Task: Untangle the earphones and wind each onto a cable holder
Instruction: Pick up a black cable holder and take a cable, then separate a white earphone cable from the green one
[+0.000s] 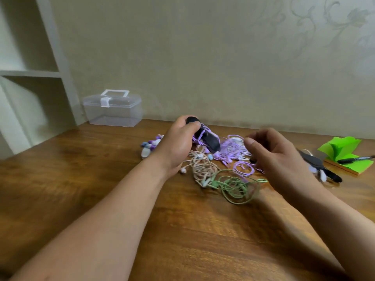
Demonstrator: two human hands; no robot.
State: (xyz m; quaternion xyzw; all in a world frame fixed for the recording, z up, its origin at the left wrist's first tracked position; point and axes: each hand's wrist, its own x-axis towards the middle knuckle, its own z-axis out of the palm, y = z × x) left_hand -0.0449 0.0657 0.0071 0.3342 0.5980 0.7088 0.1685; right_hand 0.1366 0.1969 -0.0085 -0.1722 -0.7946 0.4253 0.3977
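"Earphones [219, 169] first: where do they lie?"

"In a loose tangle on the bench [101, 169], to the right of the clear box [112, 110] and nearer the person than it. The purple earphones [233, 148], pink earphones [203, 167] and green earphones [235, 187] overlap there. The purple lead rises from the heap to a black cable holder [209, 139], also right of the box, with a few turns round it."

"Who has the holder?"

"The left hand [178, 142]. Its fingers [192, 124] are curled round the upper end, thumb pressed on top, so the lower end tilts free above the heap."

"And the right hand [278, 157]?"

"It hovers farther right of the box, over the purple loops. Its fingers [250, 141] are half curled, thumb towards forefinger, but the hand is blurred. I cannot tell whether a strand is pinched there or nothing at all."

"So the step is winding the purple set?"

"That is my judgement, and most of the lead looks unwound. To do it well, I would hold the holder steady in the left hand and let the right hand feed. Free a short length from the pink and green sets before each turn, otherwise the whole heap is likely to drag along. Lay the turns side by side under light tension. Where a loop snags, loosen it by hand, not with a tug; such thin leads probably kink easily."
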